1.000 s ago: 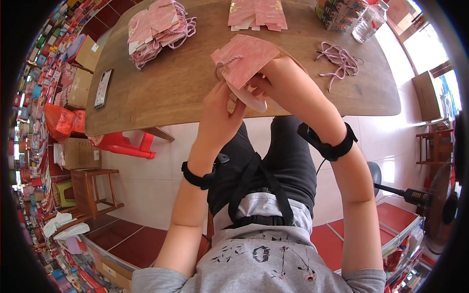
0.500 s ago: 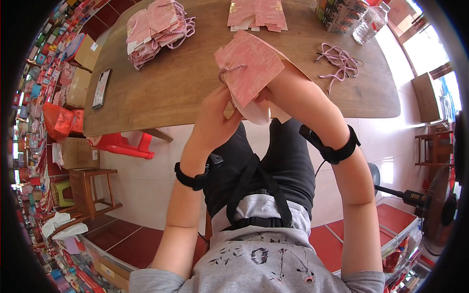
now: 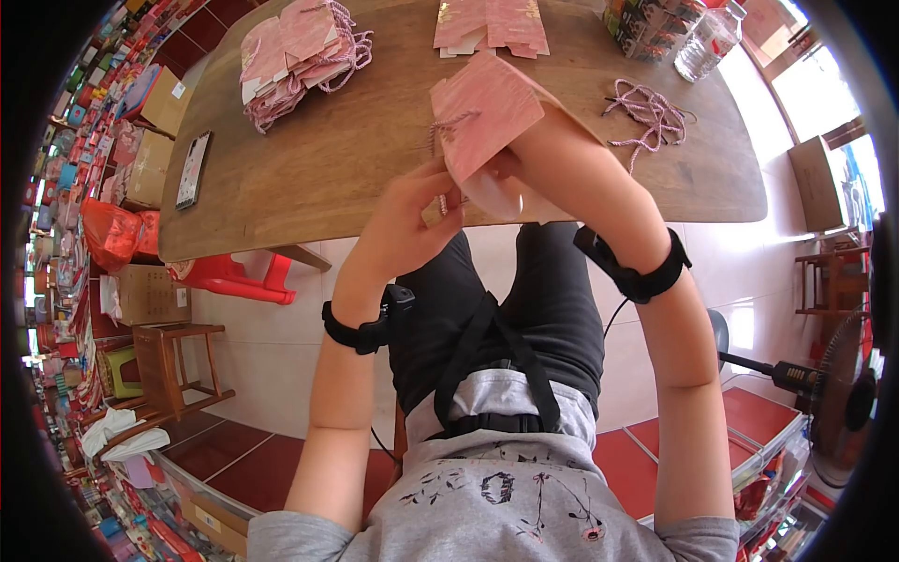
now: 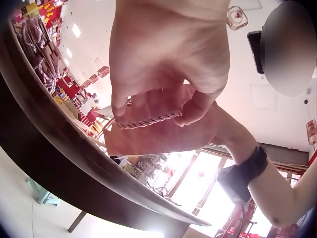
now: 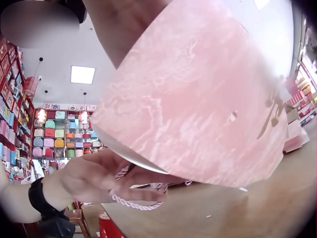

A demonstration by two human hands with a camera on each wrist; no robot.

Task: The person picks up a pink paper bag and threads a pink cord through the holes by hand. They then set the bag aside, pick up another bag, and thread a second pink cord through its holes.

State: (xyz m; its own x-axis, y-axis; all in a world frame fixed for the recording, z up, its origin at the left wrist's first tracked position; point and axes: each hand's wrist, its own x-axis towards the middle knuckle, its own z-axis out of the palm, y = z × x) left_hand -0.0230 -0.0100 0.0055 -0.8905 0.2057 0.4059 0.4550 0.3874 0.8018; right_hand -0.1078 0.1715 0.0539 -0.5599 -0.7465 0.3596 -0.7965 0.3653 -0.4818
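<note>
- Left hand (image 3: 403, 225): raised at the table's near edge; fingers curled, pinching a twisted pink cord (image 4: 148, 120) between thumb and fingers.
- Right hand (image 3: 524, 155): at the paper bag, largely covered by it; finger state cannot be told.
- Pink marbled paper bag (image 3: 487, 112): held up over the near part of the table, tilted; cord passes through its face in the head view. Right wrist view shows a small hole and gold-toned print on one panel.
- Wooden table (image 3: 318, 178): beneath the bag, rounded corners.
- Smartphone (image 3: 194, 170): flat, near the left edge.
- Loose cords (image 3: 651, 117): tangled, right of the bag.
- Bag pile (image 3: 300, 56): pink, corded, far left.
- Flat pink bags (image 3: 492, 23): far middle.
- Clear plastic bottle (image 3: 709, 45): upright, far right, just beside a dark patterned box (image 3: 646, 28).
</note>
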